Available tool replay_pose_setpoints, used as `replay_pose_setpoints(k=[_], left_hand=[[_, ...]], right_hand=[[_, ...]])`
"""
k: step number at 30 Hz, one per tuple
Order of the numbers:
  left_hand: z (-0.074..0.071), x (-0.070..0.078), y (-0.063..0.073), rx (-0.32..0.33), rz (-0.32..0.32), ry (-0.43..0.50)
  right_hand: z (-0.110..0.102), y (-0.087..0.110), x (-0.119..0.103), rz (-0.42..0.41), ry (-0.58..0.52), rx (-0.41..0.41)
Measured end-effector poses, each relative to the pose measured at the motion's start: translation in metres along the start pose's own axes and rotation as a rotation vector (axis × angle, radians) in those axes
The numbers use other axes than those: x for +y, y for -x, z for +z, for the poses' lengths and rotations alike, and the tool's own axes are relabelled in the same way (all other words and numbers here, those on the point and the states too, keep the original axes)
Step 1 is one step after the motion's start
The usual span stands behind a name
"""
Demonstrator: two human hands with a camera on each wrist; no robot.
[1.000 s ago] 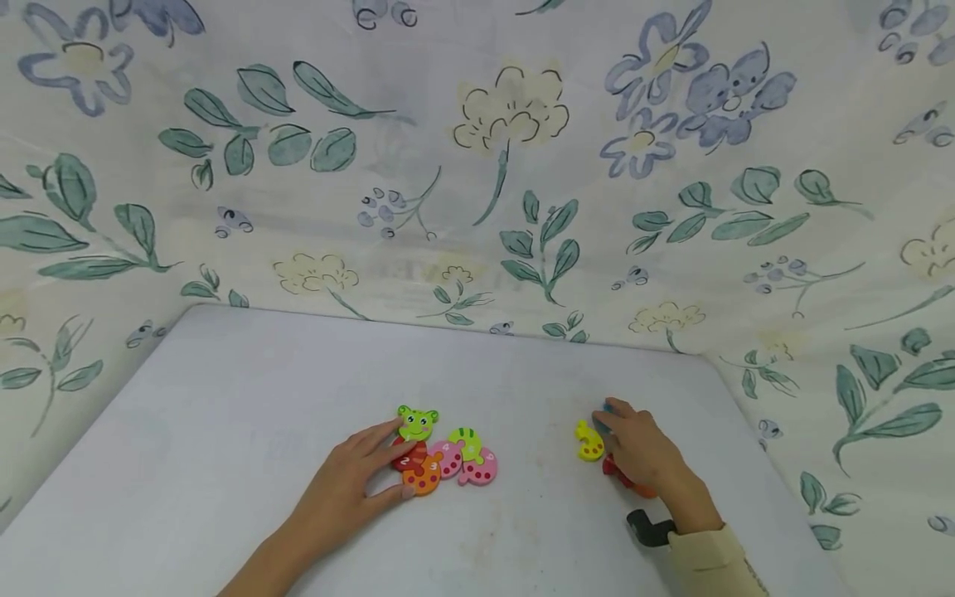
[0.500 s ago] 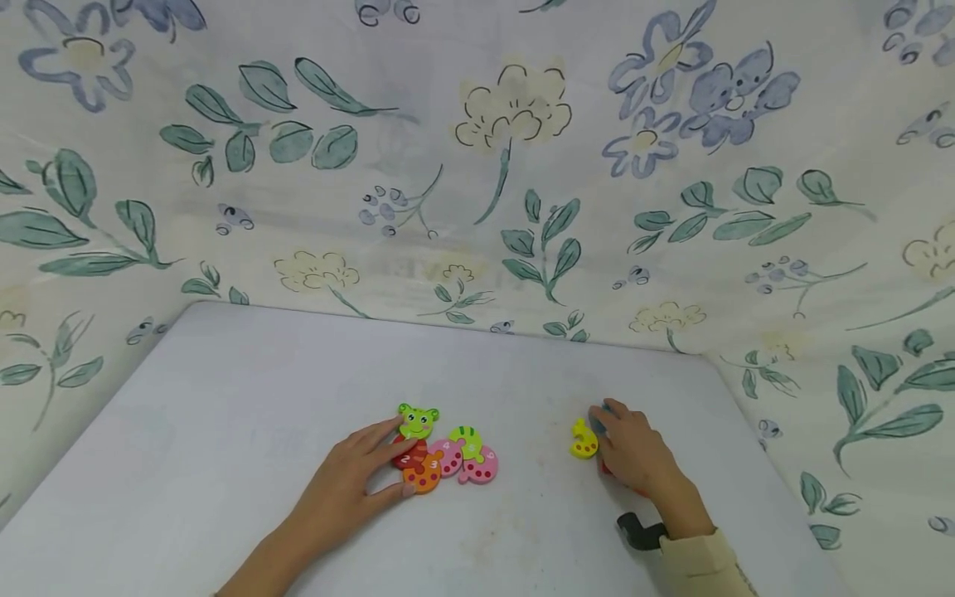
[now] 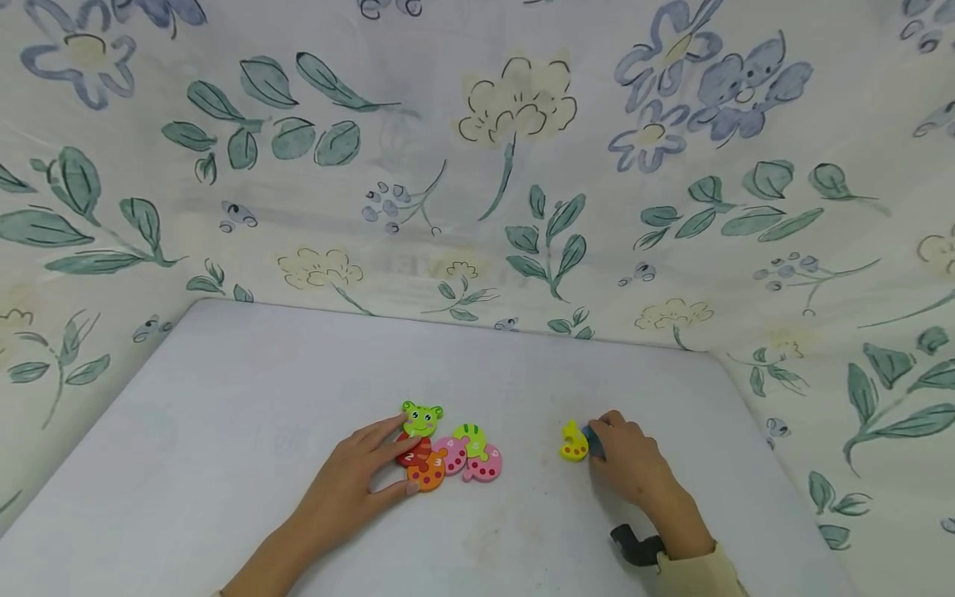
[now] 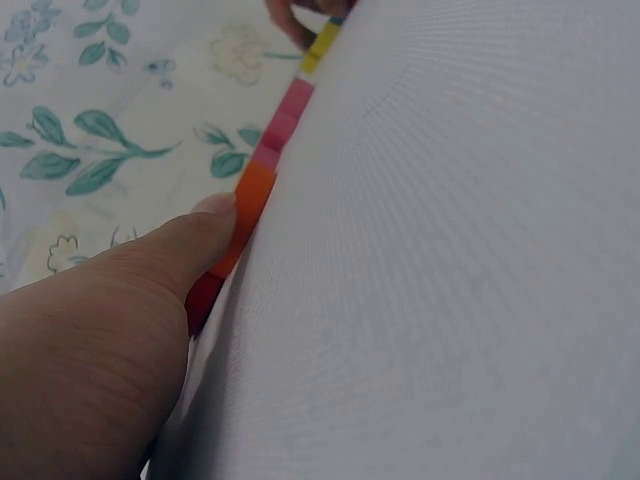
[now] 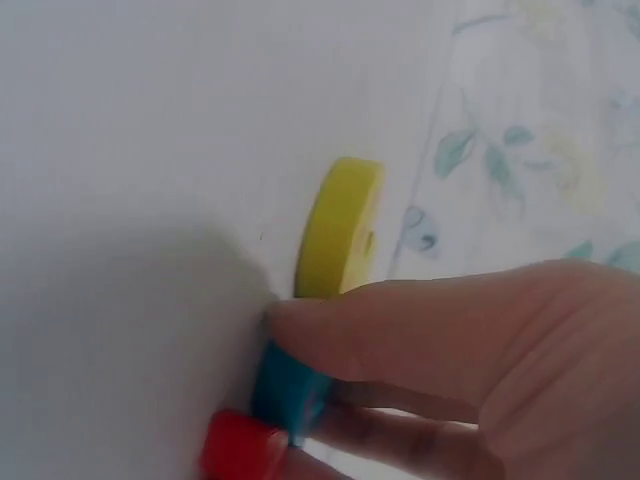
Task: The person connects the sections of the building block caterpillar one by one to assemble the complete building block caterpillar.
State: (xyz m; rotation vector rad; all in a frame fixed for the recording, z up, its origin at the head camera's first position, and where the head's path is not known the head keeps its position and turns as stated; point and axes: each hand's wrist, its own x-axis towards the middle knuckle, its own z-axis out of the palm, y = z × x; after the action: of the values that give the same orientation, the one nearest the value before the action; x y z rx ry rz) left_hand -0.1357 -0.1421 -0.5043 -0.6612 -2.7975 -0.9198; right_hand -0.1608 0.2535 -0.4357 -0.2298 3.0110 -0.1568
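A row of joined caterpillar puzzle pieces lies on the white table: a green frog-like head (image 3: 421, 420), a red piece (image 3: 413, 450), an orange piece (image 3: 426, 474), two pink pieces and a striped green piece (image 3: 470, 437). My left hand (image 3: 351, 477) holds the left end, fingers at the head and red piece, thumb against the orange edge. To the right, my right hand (image 3: 634, 464) pinches a blue piece (image 5: 285, 385) beside a yellow piece (image 3: 574, 445), the two close together. Another red piece (image 5: 240, 448) shows by its lower fingers; the palm hides the rest.
A black elbow-shaped object (image 3: 634, 547) sits by the right wrist. The white table (image 3: 336, 365) ends at the back against a floral cloth (image 3: 448, 166), which also rises along both sides.
My right hand has slid left, and the blue and yellow pieces have moved left towards the joined row. The left hand keeps its place on the puzzle.
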Motion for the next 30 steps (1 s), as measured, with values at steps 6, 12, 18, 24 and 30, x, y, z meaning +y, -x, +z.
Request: replay_pose_setpoints(k=[6,12,18,24,30], left_hand=[[0.000,0.001,0.000,0.018,0.020,0.012],[-0.003,0.001,-0.001,0.033,0.046,0.011],[-0.004,0.000,-0.001,0.022,0.031,0.014],[-0.004,-0.001,-0.001,0.031,0.025,0.020],[-0.003,-0.001,0.000,0.036,0.040,0.016]], right_hand=[[-0.001,0.024,-0.020,-0.042,0.096,-0.029],[0.000,0.041,-0.045,0.003,0.105,-0.107],[0.005,0.047,-0.082,-0.022,0.055,-0.221],[0.011,0.038,-0.112,-0.125,0.029,-0.122],[0.018,0.014,-0.125,-0.123,0.026,0.048]])
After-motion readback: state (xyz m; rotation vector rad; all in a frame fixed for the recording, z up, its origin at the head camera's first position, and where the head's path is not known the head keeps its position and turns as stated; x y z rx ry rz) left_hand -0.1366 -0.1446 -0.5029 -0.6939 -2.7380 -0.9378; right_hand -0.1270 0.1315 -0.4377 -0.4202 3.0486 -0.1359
